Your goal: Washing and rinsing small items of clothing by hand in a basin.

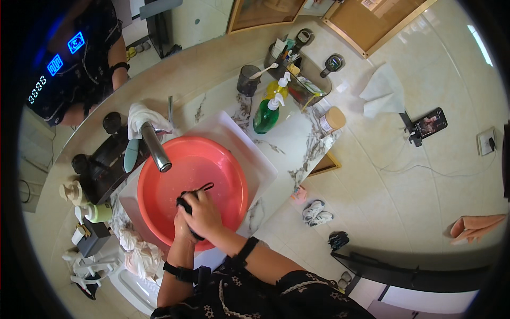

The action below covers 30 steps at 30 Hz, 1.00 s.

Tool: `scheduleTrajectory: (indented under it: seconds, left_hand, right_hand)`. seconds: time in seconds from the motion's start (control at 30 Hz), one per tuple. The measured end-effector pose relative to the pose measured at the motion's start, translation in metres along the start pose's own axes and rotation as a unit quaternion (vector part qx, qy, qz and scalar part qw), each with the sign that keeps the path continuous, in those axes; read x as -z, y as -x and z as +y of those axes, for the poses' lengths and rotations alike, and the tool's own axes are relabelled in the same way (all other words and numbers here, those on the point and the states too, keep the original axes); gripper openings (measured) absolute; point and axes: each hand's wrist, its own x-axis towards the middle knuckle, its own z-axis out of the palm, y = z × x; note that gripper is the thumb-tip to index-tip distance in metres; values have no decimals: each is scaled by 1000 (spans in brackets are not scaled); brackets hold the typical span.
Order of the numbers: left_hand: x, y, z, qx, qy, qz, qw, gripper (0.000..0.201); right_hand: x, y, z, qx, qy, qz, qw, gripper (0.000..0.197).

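Note:
A wet-looking black cloth [184, 204] with a thin loop is bunched between my two hands, low over a red plastic basin [238, 159]. From above, my right hand [205, 213] wraps its fingers round the bundle. Beneath it, partly covered by the right, my left hand [181, 224] presses against the same cloth. The basin sits in the white sink [264, 169] and appears to hold shallow water. Above its far side reaches a metal faucet [155, 148], with a white cloth [144, 118] draped over its base.
Green [266, 116] and yellow pump bottles stand right of the sink, near a dark cup [248, 81] with a toothbrush. A black rack [109, 173] and a light green pump bottle [100, 213] are at the left. Crumpled white fabric [139, 255] lies at the lower left.

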Motion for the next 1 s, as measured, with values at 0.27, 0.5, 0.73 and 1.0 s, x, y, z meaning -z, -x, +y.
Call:
scheduleTrajectory:
  seconds: [0.27, 0.5, 0.73, 1.0]
  left_hand:
    - [-33, 12, 14, 9, -75, 87, 993, 40]
    - [-30, 11, -1, -6, -96, 120, 988, 46]
    - [-19, 0, 11, 39, 0, 83, 996, 36]
    - [-42, 13, 2, -22, -225, 101, 969, 30]
  right_hand:
    - [22, -21, 37, -81, -301, 4, 950, 40]
    - [36, -34, -8, -75, -30, 12, 997, 40]
    - [27, -17, 29, -13, -446, -46, 894, 32]
    - [11, -30, 55, -172, -337, 45, 924, 29]
